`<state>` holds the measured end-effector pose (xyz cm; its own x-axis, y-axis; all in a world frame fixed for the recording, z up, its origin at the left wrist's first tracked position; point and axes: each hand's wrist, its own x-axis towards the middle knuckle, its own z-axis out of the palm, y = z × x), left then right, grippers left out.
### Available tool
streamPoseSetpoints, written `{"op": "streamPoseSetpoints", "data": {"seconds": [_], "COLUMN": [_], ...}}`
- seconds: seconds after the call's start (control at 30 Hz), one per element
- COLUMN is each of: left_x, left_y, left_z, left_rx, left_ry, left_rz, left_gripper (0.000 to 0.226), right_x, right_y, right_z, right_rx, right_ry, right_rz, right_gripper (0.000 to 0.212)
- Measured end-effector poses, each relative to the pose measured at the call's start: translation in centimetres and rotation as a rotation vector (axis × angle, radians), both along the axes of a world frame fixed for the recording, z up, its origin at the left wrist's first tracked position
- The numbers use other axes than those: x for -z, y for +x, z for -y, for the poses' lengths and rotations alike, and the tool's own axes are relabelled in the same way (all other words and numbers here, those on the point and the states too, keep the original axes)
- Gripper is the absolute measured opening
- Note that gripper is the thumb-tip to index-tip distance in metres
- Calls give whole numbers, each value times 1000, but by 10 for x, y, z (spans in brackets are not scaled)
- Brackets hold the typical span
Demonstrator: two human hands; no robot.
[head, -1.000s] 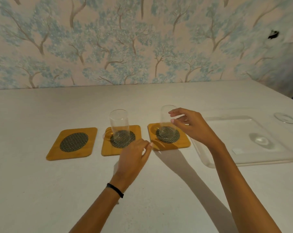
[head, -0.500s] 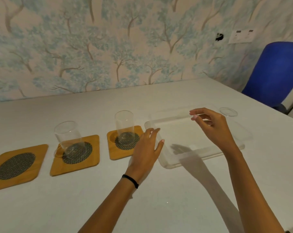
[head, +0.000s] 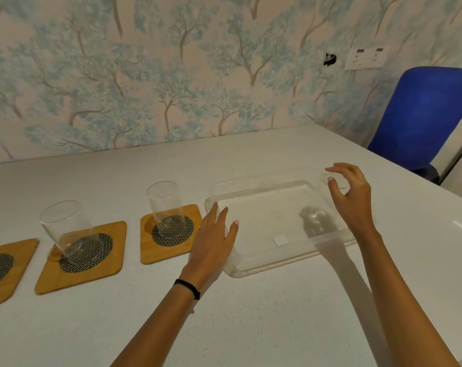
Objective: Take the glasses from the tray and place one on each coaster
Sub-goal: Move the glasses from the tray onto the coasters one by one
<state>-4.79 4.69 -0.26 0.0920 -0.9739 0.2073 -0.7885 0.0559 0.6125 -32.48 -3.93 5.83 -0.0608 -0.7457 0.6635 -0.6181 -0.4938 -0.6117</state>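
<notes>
White table (head: 251,313), tree-print wallpaper (head: 145,75); no writing we can read. Our right hand (head: 350,197), at 2 o'clock, curls loosely around a glass (head: 336,180); left hand (head: 214,242) spread.

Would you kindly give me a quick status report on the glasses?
Right hand open, closing round last glass at tray's far corner. Left hand open, flat by tray. Two glasses on coasters; leftmost coaster bare. Nothing in the way.
</notes>
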Motion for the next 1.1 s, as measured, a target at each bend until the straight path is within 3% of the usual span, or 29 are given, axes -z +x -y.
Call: {"op": "streamPoseSetpoints", "data": {"seconds": [0.4, 1.1], "left_x": [8, 1], "left_y": [-2, 14], "left_z": [1, -18], "left_rx": [-18, 36], "left_ry": [-41, -29], "left_rz": [-38, 12], "left_gripper": [47, 53], "right_x": [30, 35], "right_y": [-6, -6], "right_z": [18, 10], "right_rx": [-10, 57], "right_ry": [158, 58], "right_rz": [15, 111], "right_gripper": [41, 55]}}
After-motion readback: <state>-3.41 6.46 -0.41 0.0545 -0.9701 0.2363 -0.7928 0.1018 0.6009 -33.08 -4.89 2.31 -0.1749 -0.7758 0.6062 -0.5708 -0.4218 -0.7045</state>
